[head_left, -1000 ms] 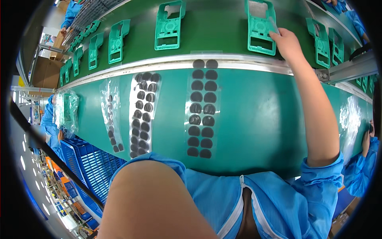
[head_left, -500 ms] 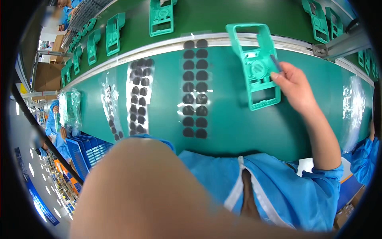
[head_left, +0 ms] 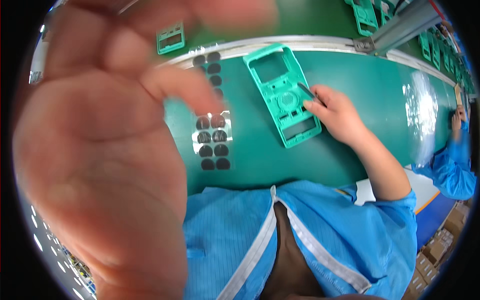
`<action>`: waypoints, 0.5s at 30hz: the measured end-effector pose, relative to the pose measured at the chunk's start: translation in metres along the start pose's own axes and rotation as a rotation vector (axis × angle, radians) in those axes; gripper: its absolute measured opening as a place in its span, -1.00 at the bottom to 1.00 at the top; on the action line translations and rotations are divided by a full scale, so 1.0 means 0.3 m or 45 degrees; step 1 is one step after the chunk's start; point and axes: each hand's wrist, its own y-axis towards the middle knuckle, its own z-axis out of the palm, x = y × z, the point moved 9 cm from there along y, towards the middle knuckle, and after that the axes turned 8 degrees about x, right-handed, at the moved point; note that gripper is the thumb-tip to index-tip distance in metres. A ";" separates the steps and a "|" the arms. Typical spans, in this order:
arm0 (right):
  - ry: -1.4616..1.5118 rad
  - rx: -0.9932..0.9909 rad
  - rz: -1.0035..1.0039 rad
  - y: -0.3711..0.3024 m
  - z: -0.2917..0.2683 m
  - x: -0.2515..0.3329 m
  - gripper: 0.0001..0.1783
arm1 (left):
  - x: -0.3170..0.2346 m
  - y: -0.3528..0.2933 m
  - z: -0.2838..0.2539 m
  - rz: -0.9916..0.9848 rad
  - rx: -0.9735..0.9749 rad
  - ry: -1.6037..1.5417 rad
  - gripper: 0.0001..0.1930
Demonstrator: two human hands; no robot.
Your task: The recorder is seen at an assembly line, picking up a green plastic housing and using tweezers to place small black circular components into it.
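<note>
Mint-green, rectangular moulded-plastic housing (head_left: 280,92) is over the smooth green table (head_left: 260,167), in front of us, tilted w/ its far end to our left; can't tell if it rests on the surface. Our R hand (head_left: 336,116) has it by the right long side, thumb tip on the face, w/ a slim dark stick-shaped tool (head_left: 309,91) in the same grip. Our L hand (head_left: 105,132) is close to the cam: palm bare, grip wide, fingertips too blurred to read.

We'd guess the housing's light, thin-walled & fairly stiff, but may flex at the big far cutout, where only narrow bars remain. Prob. a bit slippery. Best hold, we think: outer long sides approx. level w/ the round grille (head_left: 288,100), where there's most material. Clear film strip (head_left: 211,129) w/ black discs (head_left: 205,150), to its left, is prob. thin & bendy; take a bare edge.
</note>
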 end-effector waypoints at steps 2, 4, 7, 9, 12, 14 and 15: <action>0.066 -0.022 0.001 0.006 -0.011 -0.035 -0.79 | 0.050 0.048 0.072 -0.018 0.054 -0.011 -0.66; 0.033 -0.024 -0.011 -0.009 -0.023 -0.039 -0.79 | 0.040 0.011 0.074 -0.023 0.081 -0.002 -0.65; -0.003 -0.051 -0.039 -0.042 -0.021 -0.012 -0.78 | 0.046 0.027 0.102 0.003 0.116 -0.015 -0.64; -0.103 -0.015 -0.050 -0.042 -0.007 -0.022 -0.75 | 0.043 -0.036 0.057 0.058 0.147 -0.089 -0.63; 0.012 0.075 0.004 -0.011 0.042 -0.009 -0.69 | 0.224 -0.308 -0.332 0.098 0.106 -0.224 -0.61; 0.043 0.105 0.068 -0.029 0.022 0.006 -0.67 | 0.337 -0.590 -0.684 0.108 0.107 -0.236 -0.60; -0.026 -0.078 0.082 -0.056 -0.062 0.008 -0.70 | 0.321 -0.787 -1.031 0.114 0.126 -0.236 -0.60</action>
